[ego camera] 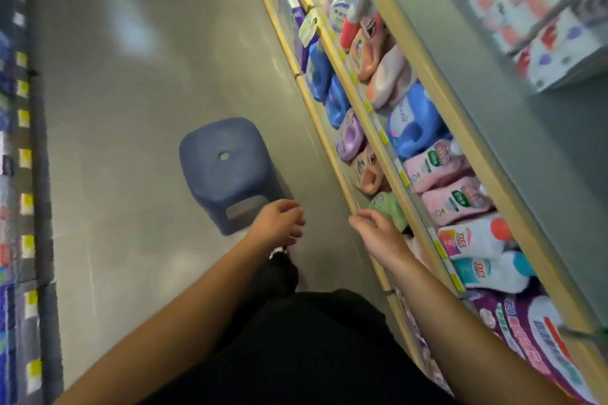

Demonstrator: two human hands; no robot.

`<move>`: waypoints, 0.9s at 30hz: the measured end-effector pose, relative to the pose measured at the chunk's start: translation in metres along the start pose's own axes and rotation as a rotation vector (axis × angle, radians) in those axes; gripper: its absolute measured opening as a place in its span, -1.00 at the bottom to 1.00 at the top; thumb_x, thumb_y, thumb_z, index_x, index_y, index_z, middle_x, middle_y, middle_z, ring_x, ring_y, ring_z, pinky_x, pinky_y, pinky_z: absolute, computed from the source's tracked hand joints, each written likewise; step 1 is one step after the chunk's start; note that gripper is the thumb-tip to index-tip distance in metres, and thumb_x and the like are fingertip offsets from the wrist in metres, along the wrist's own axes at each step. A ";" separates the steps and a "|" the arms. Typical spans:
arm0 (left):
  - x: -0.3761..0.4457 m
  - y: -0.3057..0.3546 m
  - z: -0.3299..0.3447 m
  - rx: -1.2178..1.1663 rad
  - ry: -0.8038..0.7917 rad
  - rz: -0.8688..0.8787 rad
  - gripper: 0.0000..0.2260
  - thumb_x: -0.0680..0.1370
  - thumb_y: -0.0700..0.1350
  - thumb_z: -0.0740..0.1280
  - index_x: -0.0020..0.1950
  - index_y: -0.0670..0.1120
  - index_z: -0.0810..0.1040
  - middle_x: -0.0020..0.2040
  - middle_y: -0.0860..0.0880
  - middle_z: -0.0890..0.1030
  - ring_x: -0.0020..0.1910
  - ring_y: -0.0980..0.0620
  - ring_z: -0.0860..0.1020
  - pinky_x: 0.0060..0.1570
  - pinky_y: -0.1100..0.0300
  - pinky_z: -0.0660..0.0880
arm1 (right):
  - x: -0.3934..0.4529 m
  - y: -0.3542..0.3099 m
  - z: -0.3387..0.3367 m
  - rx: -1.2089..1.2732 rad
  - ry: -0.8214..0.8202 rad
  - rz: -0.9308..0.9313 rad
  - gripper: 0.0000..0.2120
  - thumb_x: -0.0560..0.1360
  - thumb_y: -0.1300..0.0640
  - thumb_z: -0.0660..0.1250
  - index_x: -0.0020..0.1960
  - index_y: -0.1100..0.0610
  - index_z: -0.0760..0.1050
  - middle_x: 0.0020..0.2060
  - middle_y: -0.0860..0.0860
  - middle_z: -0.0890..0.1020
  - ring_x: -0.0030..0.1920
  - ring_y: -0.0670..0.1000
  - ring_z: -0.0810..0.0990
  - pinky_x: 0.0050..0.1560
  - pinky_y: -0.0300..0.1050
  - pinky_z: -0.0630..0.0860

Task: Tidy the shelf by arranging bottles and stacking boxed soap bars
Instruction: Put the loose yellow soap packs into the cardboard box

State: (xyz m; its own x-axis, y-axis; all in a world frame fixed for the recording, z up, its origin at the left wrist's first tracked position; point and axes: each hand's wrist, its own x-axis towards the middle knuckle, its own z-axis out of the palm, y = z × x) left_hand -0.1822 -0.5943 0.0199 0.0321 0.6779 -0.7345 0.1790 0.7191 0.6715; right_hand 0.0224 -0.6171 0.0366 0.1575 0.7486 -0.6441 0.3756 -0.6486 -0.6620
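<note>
Head view: left hand (pixel 279 220) hangs over the floor (pixel 131 108), fingers loosely curled, holding nothing. Right hand (pixel 378 230) reaches to the lower shelf edge (pixel 332 154), fingers relaxed, just beside a green pack (pixel 391 210); contact unclear. Bottles (pixel 414 131) lie packed along the shelves. Blue stool (pixel 227 168) stands near the left hand.

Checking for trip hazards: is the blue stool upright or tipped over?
Upright: the blue stool stands on the floor, its seat with the hole facing up.
</note>
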 end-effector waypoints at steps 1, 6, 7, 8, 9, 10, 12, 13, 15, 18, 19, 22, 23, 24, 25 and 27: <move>0.015 0.025 -0.006 0.010 -0.018 0.022 -0.71 0.61 -0.11 0.25 0.32 -0.12 0.47 -0.05 -0.13 0.65 -0.26 -0.02 0.58 -0.19 0.07 0.56 | 0.014 -0.018 -0.004 0.026 0.026 -0.002 -0.65 0.53 -0.08 0.33 0.27 0.00 0.48 0.07 -0.14 0.58 -0.02 -0.18 0.51 -0.01 -0.16 0.39; 0.076 0.151 -0.033 0.001 -0.032 0.138 -0.75 0.62 -0.12 0.24 0.29 -0.11 0.48 -0.06 -0.12 0.65 -0.27 -0.03 0.57 -0.11 0.02 0.58 | 0.079 -0.118 -0.030 0.135 0.106 -0.077 -0.70 0.43 -0.10 0.37 0.12 -0.04 0.53 -0.05 -0.16 0.62 -0.04 -0.13 0.58 0.10 -0.07 0.51; 0.088 0.176 -0.038 -0.004 -0.035 0.160 -0.76 0.62 -0.11 0.24 0.28 -0.10 0.48 -0.04 -0.11 0.65 -0.25 -0.03 0.59 -0.12 0.05 0.59 | 0.093 -0.137 -0.037 0.154 0.123 -0.099 -0.68 0.39 -0.12 0.37 0.10 -0.04 0.53 -0.12 -0.15 0.63 -0.10 -0.11 0.59 0.09 -0.07 0.53; 0.098 0.199 -0.042 -0.019 -0.038 0.179 -0.77 0.62 -0.10 0.24 0.27 -0.09 0.49 -0.04 -0.10 0.66 -0.24 -0.03 0.60 -0.14 0.07 0.60 | 0.107 -0.157 -0.045 0.157 0.141 -0.131 -0.67 0.38 -0.11 0.38 0.10 -0.04 0.54 -0.15 -0.16 0.63 -0.14 -0.14 0.60 0.04 -0.13 0.54; 0.110 0.221 -0.045 -0.039 -0.036 0.197 -0.77 0.62 -0.09 0.24 0.26 -0.09 0.50 -0.03 -0.10 0.66 -0.22 -0.03 0.62 -0.14 0.08 0.61 | 0.123 -0.176 -0.053 0.144 0.161 -0.165 -0.68 0.40 -0.09 0.39 0.12 -0.04 0.54 -0.13 -0.19 0.63 -0.15 -0.20 0.60 0.00 -0.23 0.53; 0.121 0.242 -0.048 -0.061 -0.028 0.213 -0.78 0.62 -0.09 0.25 0.25 -0.08 0.51 -0.03 -0.10 0.67 -0.21 -0.04 0.63 -0.13 0.07 0.62 | 0.141 -0.195 -0.062 0.121 0.177 -0.193 -0.70 0.42 -0.08 0.39 0.13 -0.05 0.54 -0.08 -0.20 0.64 -0.12 -0.25 0.60 -0.05 -0.30 0.51; 0.145 0.282 -0.050 -0.106 -0.006 0.236 -0.79 0.61 -0.08 0.26 0.21 -0.06 0.53 -0.02 -0.10 0.68 -0.19 -0.04 0.64 -0.08 0.05 0.63 | 0.180 -0.234 -0.081 0.085 0.190 -0.250 -0.69 0.42 -0.08 0.39 0.14 -0.07 0.53 0.02 -0.16 0.64 0.02 -0.18 0.61 0.04 -0.20 0.51; 0.157 0.302 -0.051 -0.129 0.002 0.251 -0.81 0.61 -0.07 0.27 0.19 -0.05 0.54 -0.02 -0.11 0.68 -0.19 -0.04 0.65 -0.08 0.04 0.63 | 0.199 -0.255 -0.090 0.071 0.203 -0.280 -0.66 0.39 -0.09 0.39 0.15 -0.06 0.53 0.04 -0.14 0.64 0.06 -0.12 0.62 0.10 -0.14 0.52; 0.182 0.340 -0.050 -0.175 0.014 0.278 -0.84 0.60 -0.06 0.27 0.14 -0.04 0.56 -0.04 -0.10 0.68 -0.20 -0.04 0.64 -0.11 0.06 0.63 | 0.242 -0.294 -0.107 0.039 0.248 -0.326 -0.63 0.35 -0.11 0.40 0.13 -0.06 0.53 0.03 -0.15 0.63 0.02 -0.16 0.62 0.02 -0.22 0.52; 0.223 0.391 -0.048 -0.247 0.032 0.301 -0.89 0.60 -0.08 0.27 0.06 -0.03 0.58 -0.10 -0.09 0.68 -0.24 -0.03 0.62 -0.18 0.12 0.62 | 0.308 -0.348 -0.131 -0.039 0.327 -0.402 -0.67 0.37 -0.09 0.40 0.11 -0.11 0.47 0.06 -0.12 0.60 0.00 -0.18 0.59 -0.13 -0.37 0.44; 0.237 0.406 -0.047 -0.264 0.037 0.305 -0.89 0.60 -0.08 0.27 0.05 -0.03 0.58 -0.10 -0.09 0.67 -0.25 -0.02 0.61 -0.18 0.11 0.62 | 0.331 -0.364 -0.137 -0.086 0.354 -0.425 -0.63 0.36 -0.11 0.38 0.15 -0.11 0.46 0.12 -0.09 0.57 0.07 -0.12 0.57 -0.05 -0.30 0.44; 0.277 0.445 -0.042 -0.285 0.031 0.303 -0.88 0.60 -0.06 0.28 0.05 -0.03 0.58 -0.11 -0.09 0.68 -0.28 0.01 0.62 -0.14 0.08 0.61 | 0.396 -0.404 -0.154 -0.210 0.442 -0.463 -0.46 0.39 -0.13 0.35 0.33 -0.04 0.39 0.29 -0.02 0.44 0.24 0.00 0.47 0.17 -0.05 0.43; 0.290 0.456 -0.041 -0.297 0.026 0.302 -0.88 0.60 -0.06 0.28 0.03 -0.04 0.59 -0.12 -0.08 0.67 -0.30 0.02 0.62 -0.16 0.10 0.61 | 0.416 -0.416 -0.158 -0.234 0.464 -0.465 -0.43 0.39 -0.13 0.36 0.36 -0.02 0.37 0.32 -0.01 0.39 0.27 0.03 0.44 0.19 0.00 0.44; 0.302 0.467 -0.040 -0.310 0.020 0.303 -0.88 0.60 -0.06 0.28 0.01 -0.04 0.59 -0.14 -0.08 0.67 -0.32 0.03 0.61 -0.19 0.12 0.60 | 0.435 -0.426 -0.162 -0.254 0.492 -0.462 -0.41 0.40 -0.11 0.38 0.38 0.01 0.35 0.34 0.01 0.36 0.29 0.07 0.42 0.21 0.00 0.42; 0.314 0.476 -0.038 -0.327 0.017 0.297 -0.88 0.60 -0.05 0.28 -0.01 -0.04 0.59 -0.14 -0.09 0.67 -0.33 0.03 0.61 -0.22 0.15 0.60 | 0.454 -0.435 -0.166 -0.293 0.526 -0.457 -0.38 0.40 -0.08 0.40 0.39 0.05 0.33 0.36 0.04 0.34 0.31 0.11 0.40 0.21 -0.03 0.39; 0.337 0.493 -0.034 -0.344 0.005 0.282 -0.87 0.61 -0.04 0.28 0.00 -0.05 0.59 -0.09 -0.11 0.68 -0.29 0.01 0.62 -0.24 0.16 0.60 | 0.487 -0.448 -0.173 -0.398 0.599 -0.434 -0.31 0.40 -0.05 0.42 0.44 0.11 0.27 0.42 0.11 0.29 0.37 0.20 0.35 0.26 -0.01 0.33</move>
State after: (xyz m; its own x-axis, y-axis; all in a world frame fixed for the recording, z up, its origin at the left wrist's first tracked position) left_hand -0.1171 -0.0065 0.1069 0.0279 0.8547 -0.5183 -0.1735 0.5148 0.8396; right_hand 0.0890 0.0621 0.0860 0.3410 0.9397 0.0237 0.7912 -0.2733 -0.5471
